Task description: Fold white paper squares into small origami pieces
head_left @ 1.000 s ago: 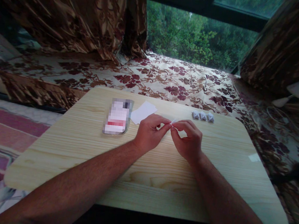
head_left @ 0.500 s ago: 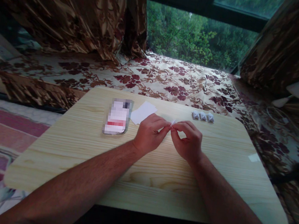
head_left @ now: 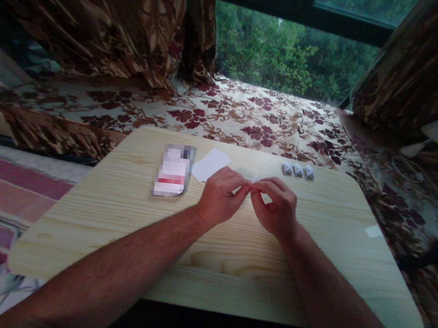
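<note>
My left hand [head_left: 219, 195] and my right hand [head_left: 277, 204] meet over the middle of a light wooden table [head_left: 126, 227]. Both pinch a tiny white piece of paper [head_left: 254, 180] between their fingertips; only its tip shows above the fingers. A white sheet of paper [head_left: 210, 164] lies just beyond my left hand. Three small folded white paper shapes [head_left: 298, 170] sit in a row beyond my right hand.
A flat packet [head_left: 172, 170] with a blurred label lies left of the white sheet. A small white scrap [head_left: 373, 231] rests near the table's right edge. Floral cloth [head_left: 247, 115] and curtains [head_left: 101, 21] lie beyond the table, below a window [head_left: 293, 52].
The fingers of both hands have shifted slightly on the small paper, pinching closer together. Everything on the table stays where it was.
</note>
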{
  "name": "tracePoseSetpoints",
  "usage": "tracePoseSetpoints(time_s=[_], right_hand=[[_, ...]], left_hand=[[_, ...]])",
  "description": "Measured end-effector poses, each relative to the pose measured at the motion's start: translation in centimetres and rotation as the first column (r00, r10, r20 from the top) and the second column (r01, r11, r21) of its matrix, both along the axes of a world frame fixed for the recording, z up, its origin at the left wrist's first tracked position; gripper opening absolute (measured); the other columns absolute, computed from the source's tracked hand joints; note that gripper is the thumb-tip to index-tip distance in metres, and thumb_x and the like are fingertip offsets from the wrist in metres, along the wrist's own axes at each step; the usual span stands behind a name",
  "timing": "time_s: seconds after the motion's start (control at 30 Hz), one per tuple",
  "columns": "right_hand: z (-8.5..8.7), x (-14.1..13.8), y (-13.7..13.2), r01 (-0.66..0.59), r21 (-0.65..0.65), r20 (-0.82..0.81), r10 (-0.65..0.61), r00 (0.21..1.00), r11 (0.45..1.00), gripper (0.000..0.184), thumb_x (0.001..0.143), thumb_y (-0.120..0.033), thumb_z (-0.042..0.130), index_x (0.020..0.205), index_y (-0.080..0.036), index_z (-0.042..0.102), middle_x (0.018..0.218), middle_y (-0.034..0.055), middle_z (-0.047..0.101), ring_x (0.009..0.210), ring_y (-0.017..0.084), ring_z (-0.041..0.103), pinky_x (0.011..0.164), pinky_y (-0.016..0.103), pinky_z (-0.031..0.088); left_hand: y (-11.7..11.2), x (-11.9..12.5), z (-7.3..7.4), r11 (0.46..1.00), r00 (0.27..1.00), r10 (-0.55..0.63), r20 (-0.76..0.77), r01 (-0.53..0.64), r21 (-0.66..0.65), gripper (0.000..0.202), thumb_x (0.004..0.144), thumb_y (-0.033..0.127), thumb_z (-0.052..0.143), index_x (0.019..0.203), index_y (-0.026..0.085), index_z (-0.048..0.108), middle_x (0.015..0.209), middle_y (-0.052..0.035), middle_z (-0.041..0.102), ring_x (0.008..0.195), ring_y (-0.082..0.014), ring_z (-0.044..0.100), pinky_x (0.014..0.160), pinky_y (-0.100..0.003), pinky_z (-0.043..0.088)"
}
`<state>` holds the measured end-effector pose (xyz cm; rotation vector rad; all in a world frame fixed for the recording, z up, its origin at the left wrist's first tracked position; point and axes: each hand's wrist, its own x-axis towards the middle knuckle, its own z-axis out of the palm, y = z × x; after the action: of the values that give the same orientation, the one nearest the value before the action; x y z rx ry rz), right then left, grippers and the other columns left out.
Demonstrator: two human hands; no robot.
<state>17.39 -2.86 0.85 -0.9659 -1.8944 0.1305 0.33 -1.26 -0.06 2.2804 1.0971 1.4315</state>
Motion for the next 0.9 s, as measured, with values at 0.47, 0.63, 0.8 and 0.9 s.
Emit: tracePoseSetpoints(time_s=[0.47, 0.63, 0.8, 0.9], right_hand=[[-0.1, 0.0, 0.3, 0.131, -0.052, 0.017, -0.131, 0.991, 0.99, 0.009, 0.082, -0.014, 0.061, 0.076, -0.02, 0.064, 0.068, 0.0004, 0.061, 0.064, 0.014, 0.056, 0.064, 0.029, 0.045], [-0.1, -0.1, 0.3, 0.181, -0.14, -0.076, -0.192, 0.978, 0.974, 0.01, 0.081, -0.015, 0.062, 0.072, -0.019, 0.062, 0.064, -0.0013, 0.06, 0.057, 0.012, 0.052, 0.057, 0.026, 0.042], [0.0, -0.3, 0.3, 0.14, -0.224, -0.134, -0.173, 0.976, 0.964, 0.009, 0.081, -0.017, 0.063, 0.073, -0.019, 0.063, 0.061, -0.0024, 0.06, 0.054, 0.011, 0.051, 0.054, 0.025, 0.041], [0.0, -0.3, 0.3, 0.127, -0.248, -0.137, -0.165, 0.977, 0.96, 0.009, 0.082, -0.019, 0.064, 0.074, -0.018, 0.065, 0.061, -0.002, 0.061, 0.054, 0.011, 0.051, 0.054, 0.025, 0.041]], left_hand=[[-0.1, 0.6, 0.2, 0.976, 0.981, 0.053, 0.184, -0.012, -0.217, 0.012, 0.083, 0.029, 0.069, 0.088, 0.022, 0.076, 0.085, -0.0028, 0.077, 0.077, -0.0161, 0.069, 0.073, -0.029, 0.052], [0.0, 1.0, -0.1, 0.907, 0.956, 0.067, 0.284, 0.06, -0.418, 0.022, 0.078, 0.032, 0.073, 0.097, 0.02, 0.077, 0.091, -0.0044, 0.078, 0.078, -0.0173, 0.071, 0.072, -0.029, 0.056], [0.1, 1.2, -0.1, 0.874, 0.942, 0.035, 0.333, 0.133, -0.467, 0.024, 0.081, 0.037, 0.071, 0.095, 0.019, 0.078, 0.092, -0.0051, 0.078, 0.08, -0.018, 0.072, 0.072, -0.028, 0.057], [0.0, 1.2, 0.0, 0.874, 0.939, 0.043, 0.34, 0.129, -0.468, 0.024, 0.08, 0.037, 0.071, 0.094, 0.019, 0.079, 0.092, -0.0052, 0.078, 0.081, -0.0184, 0.072, 0.072, -0.029, 0.057]])
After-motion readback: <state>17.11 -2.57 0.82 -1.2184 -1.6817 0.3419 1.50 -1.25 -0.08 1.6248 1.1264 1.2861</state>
